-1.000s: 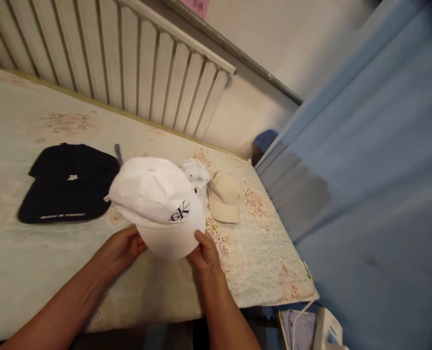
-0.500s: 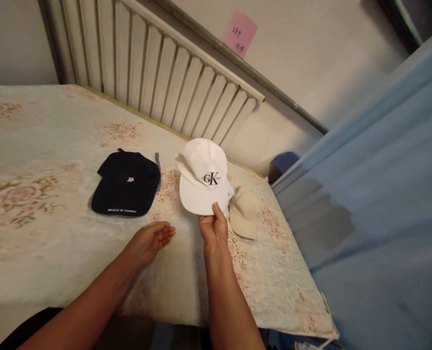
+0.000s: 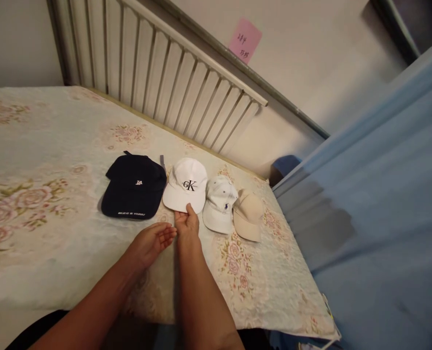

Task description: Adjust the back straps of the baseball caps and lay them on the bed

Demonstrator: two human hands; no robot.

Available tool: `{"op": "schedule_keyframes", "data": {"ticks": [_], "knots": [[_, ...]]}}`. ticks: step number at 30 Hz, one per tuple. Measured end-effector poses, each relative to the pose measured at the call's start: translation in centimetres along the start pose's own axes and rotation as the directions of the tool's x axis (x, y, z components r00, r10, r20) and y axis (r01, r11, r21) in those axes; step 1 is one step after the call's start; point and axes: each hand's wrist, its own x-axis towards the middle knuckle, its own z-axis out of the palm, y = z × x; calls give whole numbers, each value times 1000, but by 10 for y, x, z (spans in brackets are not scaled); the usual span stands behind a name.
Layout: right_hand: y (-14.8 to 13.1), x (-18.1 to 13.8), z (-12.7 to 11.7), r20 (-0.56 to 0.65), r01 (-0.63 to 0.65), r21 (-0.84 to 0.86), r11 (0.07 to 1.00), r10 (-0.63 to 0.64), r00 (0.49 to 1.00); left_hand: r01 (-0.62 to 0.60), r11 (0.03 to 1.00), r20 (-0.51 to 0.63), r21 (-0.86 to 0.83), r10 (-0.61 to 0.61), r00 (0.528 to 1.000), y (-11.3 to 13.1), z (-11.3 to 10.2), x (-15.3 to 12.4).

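Note:
Four caps lie in a row on a flowered bedspread (image 3: 37,228). From left: a black cap (image 3: 135,185), a white cap with a black CK logo (image 3: 185,184), a smaller white cap (image 3: 218,203) and a beige cap (image 3: 248,215). My right hand (image 3: 187,224) pinches the brim of the white CK cap, which rests on the bed beside the black one. My left hand (image 3: 153,242) hovers just left of it, palm up, fingers loosely spread, holding nothing.
A white slatted bed rail (image 3: 172,73) stands behind the caps. A pink note (image 3: 245,41) is stuck on the wall. A blue curtain (image 3: 383,204) hangs close on the right. The bed's front edge is near my arms.
My right hand has lowered the white CK cap from the air onto the bed beside the black cap, uncovering the smaller white cap. My left hand let go of it earlier and stays open.

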Motion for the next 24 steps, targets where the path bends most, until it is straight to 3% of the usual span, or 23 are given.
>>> {"op": "schedule_keyframes", "data": {"ticks": [13, 24], "knots": [[5, -10, -22, -61, -101, -88, 991, 96, 994, -5, 999, 4, -54, 5, 1000, 4, -2, 0], [11, -8, -41, 9, -76, -214, 974, 79, 997, -22, 995, 49, -96, 26, 998, 2, -4, 0]]}}
